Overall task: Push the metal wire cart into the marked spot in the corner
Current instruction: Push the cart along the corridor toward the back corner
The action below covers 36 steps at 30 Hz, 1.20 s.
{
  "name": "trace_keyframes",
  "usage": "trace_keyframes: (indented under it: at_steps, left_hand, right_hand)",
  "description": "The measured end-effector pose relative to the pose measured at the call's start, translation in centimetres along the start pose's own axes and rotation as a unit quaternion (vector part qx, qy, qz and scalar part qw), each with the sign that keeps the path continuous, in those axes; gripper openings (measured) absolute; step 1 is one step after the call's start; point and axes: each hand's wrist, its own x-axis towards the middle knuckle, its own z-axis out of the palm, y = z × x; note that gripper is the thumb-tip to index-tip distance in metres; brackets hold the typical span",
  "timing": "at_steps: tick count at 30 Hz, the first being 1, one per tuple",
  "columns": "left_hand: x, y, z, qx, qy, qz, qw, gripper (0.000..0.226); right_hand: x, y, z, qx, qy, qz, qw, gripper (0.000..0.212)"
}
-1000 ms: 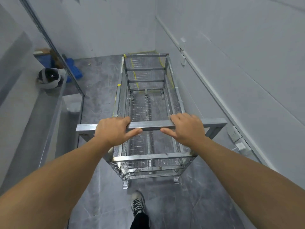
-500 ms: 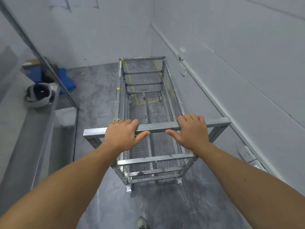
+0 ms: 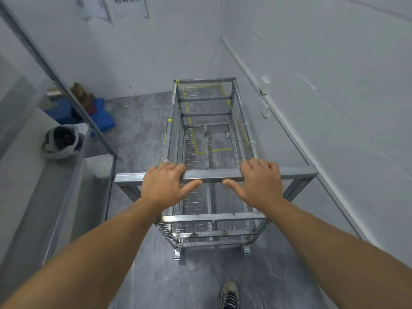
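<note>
Blue crate [image 3: 103, 118] sat at 10 o'clock by the back wall. Left hand [image 3: 163, 188] wrapped the handle bar [image 3: 214, 175], thumb under. Wire cart [image 3: 209, 157] ran toward 12, front end over the yellow floor tape [image 3: 213, 150], rear outside it. Right hand [image 3: 262, 186] clasped the same bar. Side wall [image 3: 334, 97] at 2.

Grey marbled floor [image 3: 142, 134], pale grey walls [image 3: 334, 63], glass partition [image 3: 29, 90] left, blue crate [image 3: 104, 120]
</note>
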Motion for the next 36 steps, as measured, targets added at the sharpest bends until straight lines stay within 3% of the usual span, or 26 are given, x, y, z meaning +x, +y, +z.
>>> trace_keyframes:
  at_steps: [19, 36]
  left_hand:
    - [21.1, -6.2, 6.6, 0.023, 0.029, -0.012, 0.999, 0.059]
    - [38.7, -13.4, 10.6, 0.028, -0.006, 0.000, 1.000, 0.062]
  right_hand:
    - [21.2, 5.8, 8.2, -0.002, -0.015, 0.011, 1.000, 0.075]
    - [39.2, 8.9, 14.6, -0.014, -0.019, 0.020, 1.000, 0.071]
